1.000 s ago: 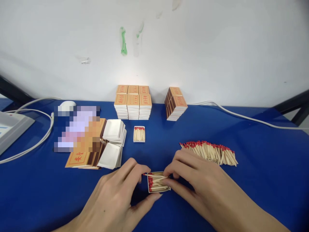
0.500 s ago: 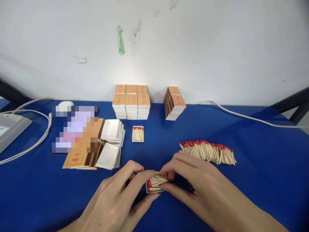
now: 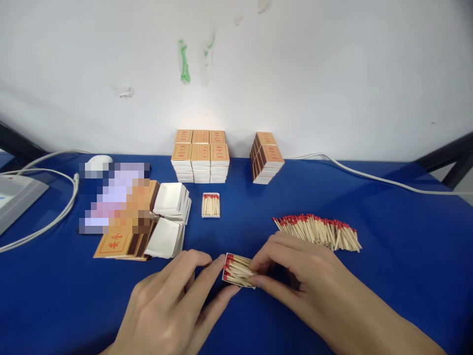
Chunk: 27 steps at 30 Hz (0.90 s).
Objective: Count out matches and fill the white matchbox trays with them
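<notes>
A small white tray of red-tipped matches (image 3: 238,270) sits between my hands, slightly tilted, its match heads toward the left. My left hand (image 3: 173,301) grips the tray's left end between fingers and thumb. At the right end, the thumb and fingers of my right hand (image 3: 306,281) pinch the ends of the matches in the tray. Beyond it lies another filled tray (image 3: 211,205). A loose pile of matches (image 3: 321,230) spreads out behind my right hand.
Stacked matchboxes (image 3: 200,160) and a smaller stack (image 3: 266,157) stand by the wall. White empty trays (image 3: 165,237), flat matchbox sleeves (image 3: 116,242), a blurred phone (image 3: 125,185), a mouse (image 3: 99,162) and cables lie left. Another cable (image 3: 369,178) runs along the right.
The tray between my hands has turned a little and shifted slightly away from me, and more of its matches show. My left hand's fingers have moved slightly left.
</notes>
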### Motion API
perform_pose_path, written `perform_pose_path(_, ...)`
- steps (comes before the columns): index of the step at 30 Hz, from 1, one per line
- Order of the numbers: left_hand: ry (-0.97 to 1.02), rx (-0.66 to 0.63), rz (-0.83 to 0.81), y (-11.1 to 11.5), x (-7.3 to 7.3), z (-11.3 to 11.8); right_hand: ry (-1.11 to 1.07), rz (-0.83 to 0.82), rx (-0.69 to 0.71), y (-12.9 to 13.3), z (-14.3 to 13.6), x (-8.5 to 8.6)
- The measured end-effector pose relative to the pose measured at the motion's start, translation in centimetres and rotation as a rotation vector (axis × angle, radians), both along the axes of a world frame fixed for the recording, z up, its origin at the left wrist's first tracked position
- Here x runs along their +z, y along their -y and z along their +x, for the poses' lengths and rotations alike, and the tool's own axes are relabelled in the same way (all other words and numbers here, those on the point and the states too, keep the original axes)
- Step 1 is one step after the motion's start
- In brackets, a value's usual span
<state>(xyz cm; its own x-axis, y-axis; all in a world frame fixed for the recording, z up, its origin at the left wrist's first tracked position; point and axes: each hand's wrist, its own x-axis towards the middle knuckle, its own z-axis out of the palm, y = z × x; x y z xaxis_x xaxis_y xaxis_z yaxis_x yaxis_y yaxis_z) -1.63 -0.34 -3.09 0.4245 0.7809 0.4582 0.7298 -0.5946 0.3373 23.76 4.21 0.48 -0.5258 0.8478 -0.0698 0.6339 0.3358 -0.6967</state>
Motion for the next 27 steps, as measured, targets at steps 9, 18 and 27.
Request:
perform_pose_path(9,-0.050,-0.072,0.107,-0.06,0.71,0.19,0.002,-0.018,-0.024,-0.21,-0.08,-0.09)
perform_pose_path(18,0.108,-0.051,-0.085,-0.11,0.01,0.22,0.030,-0.003,-0.039,-0.05,-0.03,0.16)
perform_pose_path(27,-0.008,-0.018,-0.075,0.19,-0.17,0.16,0.020,0.090,-0.002,-0.10,-0.35,-0.08)
